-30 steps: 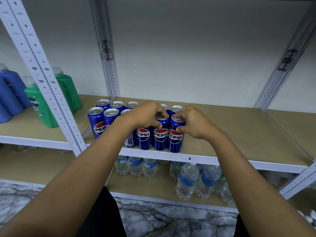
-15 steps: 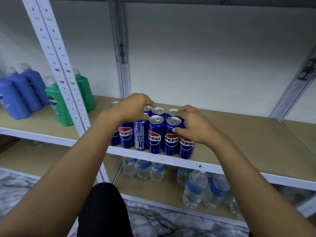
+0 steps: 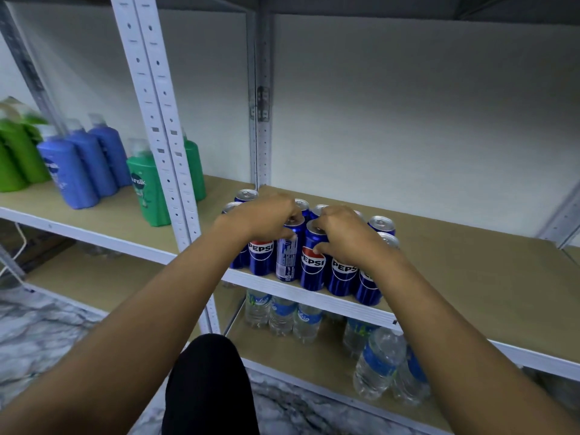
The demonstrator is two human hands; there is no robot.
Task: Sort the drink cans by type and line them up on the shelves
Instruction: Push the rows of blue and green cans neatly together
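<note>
— Blue Pepsi cans (image 3: pixel 314 262) in a tight cluster, centre of the frame, standing upright on the tan shelf board (image 3: pixel 470 277) close to its white front edge. Where are the hands?

— Both on top of the cluster. The left hand (image 3: pixel 266 216) comes in from the lower left and curls over the can with its printed back panel facing out (image 3: pixel 287 259); fingertips lie on its rim and the thumb presses its side.

— And the other?

— The right hand (image 3: pixel 343 235) grips the neighbouring can with the logo facing front (image 3: pixel 313 265), fingers bent over the lid and the thumb pinching its upper side. The two gripped cans touch each other in the front row.

— How many rows behind?

— Silver lids show behind and to both sides of the hands, but the hands hide part of the group, so I cannot tell the count.

— Anything else around?

— Blue and green shampoo bottles (image 3: pixel 78 171) on the shelf at the middle left, beyond the white perforated upright (image 3: pixel 163 120). Water bottles (image 3: pixel 282 315) stand on the lower shelf, below the cans, with more toward the lower right. Marbled floor (image 3: pixel 40 324) at the bottom left, and a dark-clothed knee (image 3: pixel 207 384) at bottom centre.
</note>
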